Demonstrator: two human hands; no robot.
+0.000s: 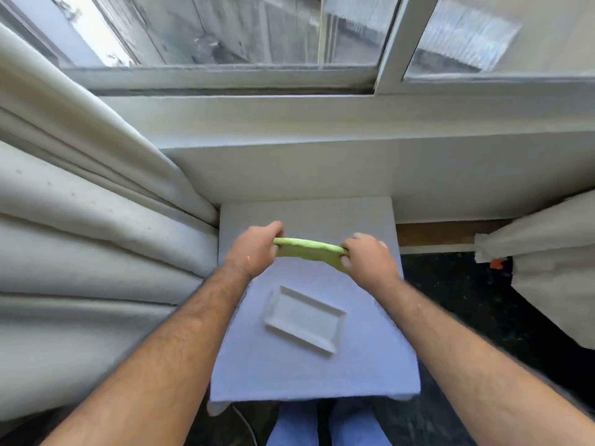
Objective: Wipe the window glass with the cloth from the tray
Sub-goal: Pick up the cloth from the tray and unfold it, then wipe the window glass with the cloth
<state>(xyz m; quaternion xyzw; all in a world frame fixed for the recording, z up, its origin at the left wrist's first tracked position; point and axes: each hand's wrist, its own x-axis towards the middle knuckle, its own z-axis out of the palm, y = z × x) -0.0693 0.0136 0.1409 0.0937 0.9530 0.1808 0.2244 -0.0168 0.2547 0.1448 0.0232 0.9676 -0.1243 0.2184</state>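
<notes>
A green cloth [309,249] is stretched between my two hands above the small white table [309,375]. My left hand [256,249] grips its left end and my right hand [368,255] grips its right end. Nearer to me on the table lies a white rectangular tray [273,320] with nothing in it. The window glass [225,30] fills the top of the view behind a white frame and a wide sill [322,123].
Heavy cream curtains [80,220] hang close on the left, touching the table's side. Another curtain [553,268] bunches at the right over dark floor [467,300]. A vertical window frame bar [392,43] splits the panes.
</notes>
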